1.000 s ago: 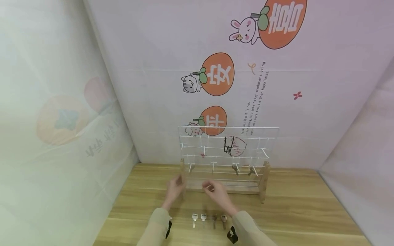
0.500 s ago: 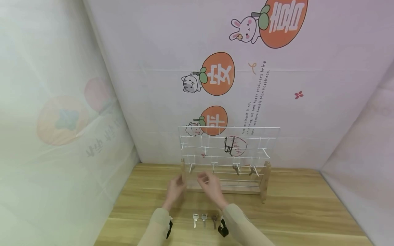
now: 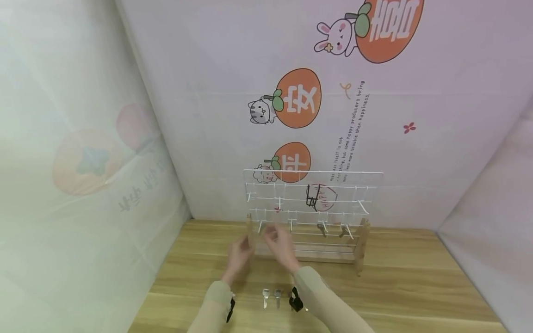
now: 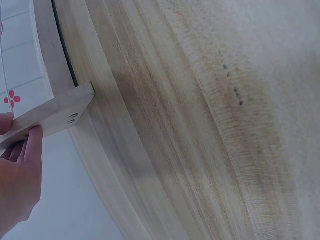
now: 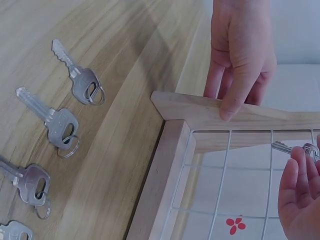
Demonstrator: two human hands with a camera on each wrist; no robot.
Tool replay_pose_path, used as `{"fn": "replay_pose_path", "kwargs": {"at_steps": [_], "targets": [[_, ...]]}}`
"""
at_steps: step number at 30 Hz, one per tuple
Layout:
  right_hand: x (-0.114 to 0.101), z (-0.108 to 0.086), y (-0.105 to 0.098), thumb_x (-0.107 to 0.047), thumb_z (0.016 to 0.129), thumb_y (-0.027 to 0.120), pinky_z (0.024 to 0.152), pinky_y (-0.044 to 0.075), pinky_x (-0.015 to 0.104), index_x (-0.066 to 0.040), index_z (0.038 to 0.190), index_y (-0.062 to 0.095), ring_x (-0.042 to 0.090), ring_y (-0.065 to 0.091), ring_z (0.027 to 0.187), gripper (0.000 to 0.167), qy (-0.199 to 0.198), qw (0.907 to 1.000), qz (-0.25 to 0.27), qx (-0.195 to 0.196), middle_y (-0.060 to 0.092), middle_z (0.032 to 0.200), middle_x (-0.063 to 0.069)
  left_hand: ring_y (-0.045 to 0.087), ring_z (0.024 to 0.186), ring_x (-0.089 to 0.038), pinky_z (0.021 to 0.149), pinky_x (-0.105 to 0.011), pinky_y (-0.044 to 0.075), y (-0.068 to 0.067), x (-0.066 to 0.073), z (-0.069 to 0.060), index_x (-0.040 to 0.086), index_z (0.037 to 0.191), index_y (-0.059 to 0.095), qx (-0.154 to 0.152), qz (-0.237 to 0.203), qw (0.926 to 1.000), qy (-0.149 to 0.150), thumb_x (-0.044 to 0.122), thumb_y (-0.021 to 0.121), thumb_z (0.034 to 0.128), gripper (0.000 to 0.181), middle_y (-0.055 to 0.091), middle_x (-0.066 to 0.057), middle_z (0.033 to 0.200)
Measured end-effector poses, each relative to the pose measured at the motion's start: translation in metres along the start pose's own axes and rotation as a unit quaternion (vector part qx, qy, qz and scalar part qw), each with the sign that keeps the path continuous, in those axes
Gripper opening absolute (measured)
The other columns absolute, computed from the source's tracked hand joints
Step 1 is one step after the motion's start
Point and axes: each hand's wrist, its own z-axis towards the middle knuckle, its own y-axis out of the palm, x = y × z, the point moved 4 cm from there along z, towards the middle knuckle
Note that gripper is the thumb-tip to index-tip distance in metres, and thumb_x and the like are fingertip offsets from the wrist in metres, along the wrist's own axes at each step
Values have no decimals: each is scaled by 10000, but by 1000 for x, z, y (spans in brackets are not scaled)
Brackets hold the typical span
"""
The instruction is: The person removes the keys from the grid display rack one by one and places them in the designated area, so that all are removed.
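Observation:
A white wire rack [image 3: 333,172] stands upright between wooden posts. Its left post [image 3: 249,223], also in the left wrist view [image 4: 65,106], is gripped by my left hand [image 3: 238,257], whose thumb and fingers lie on opposite sides of the wood. My right hand [image 3: 281,247] is at the rack's lower left hook. In the right wrist view the fingers of my right hand [image 5: 302,202] pinch a silver key [image 5: 282,146] by its head in front of the wires; part of the head is hidden.
Several keys with small rings lie in a row on the wooden table [image 3: 416,277], one of them a silver key [image 3: 265,298]. More keys hang on the rack's lower right hooks, among them a dark key [image 3: 322,229]. A printed cloth wall [image 3: 216,138] stands behind the rack.
My right hand has moved left and up to the lower left hook, and its sleeve now covers part of the key row. My left hand keeps its place on the post.

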Motion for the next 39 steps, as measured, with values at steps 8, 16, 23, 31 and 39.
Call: {"fn": "replay_pose_path", "kwargs": {"at_steps": [8,16,23,31,39], "targets": [[-1,7,4,-130,920,665,769,614,263,-39,1208,614,244,701,900,307,-119,9999,-12,105,704,1081,138,637,1156,-429,1010,-526,549,-1,0,0,-66,1334,548,-18,9,9999,-101,-47,649,871,474,648,-288,1253],[-5,10,7,-99,913,658,768,622,292,-13,1150,628,269,698,896,253,-285,9994,-22,216,707,1091,170,628,1175,-426,1023,-532,541,-1,1,-1,-45,1352,538,-72,40,9998,-194,-38,629,896,466,639,-280,1275],[-10,10,7,-85,905,648,780,628,329,-33,1062,646,271,700,899,165,-224,9992,-98,320,708,1069,154,626,1178,-423,1019,-531,545,-1,4,-1,-39,1357,533,-143,9,9996,-242,-26,616,914,451,629,-286,1286],[-12,10,6,-71,894,651,780,621,322,-20,987,660,270,692,880,106,-327,9987,-71,372,702,1052,162,628,1178,-419,1017,-520,549,-1,6,-1,-54,1355,530,-125,-6,9995,-294,-15,629,902,465,640,-274,1276],[-12,7,5,-82,895,660,770,605,265,-39,984,661,238,672,883,99,-391,9986,-69,354,697,1014,130,636,1149,-432,1002,-530,553,-2,7,-2,-74,1332,543,-41,95,9997,-217,-21,649,882,465,650,-290,1243]]}}
